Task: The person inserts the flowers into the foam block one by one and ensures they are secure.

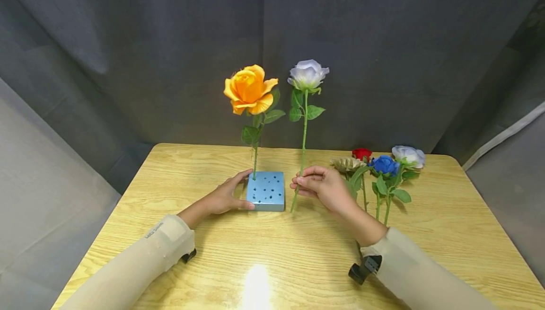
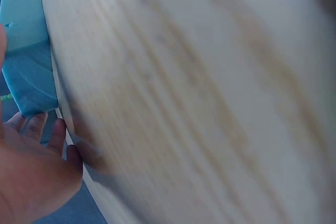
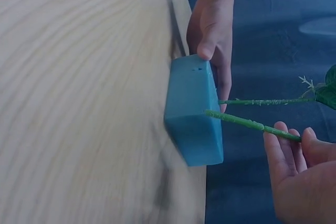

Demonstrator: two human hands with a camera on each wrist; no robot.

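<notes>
A light-blue foam block [image 1: 266, 190] with small holes in its top sits on the table, an orange rose [image 1: 249, 90] standing upright in its back left part. My left hand [image 1: 225, 196] holds the block's left side, thumb at the front corner and fingers toward the back. In my right hand [image 1: 323, 187], thumb and fingers pinch the green stem of a pale lilac-white rose [image 1: 308, 74]. That rose is nearly upright, just right of the block. In the right wrist view its stem's cut end [image 3: 210, 113] overlaps the block's edge.
Several artificial flowers lie at the right behind my right forearm: a red one [image 1: 362, 154], a beige one [image 1: 348, 164], a blue rose [image 1: 384, 164] and a pale one [image 1: 408, 156]. The wooden table [image 1: 221, 258] ends at a dark grey curtain [image 1: 383, 64].
</notes>
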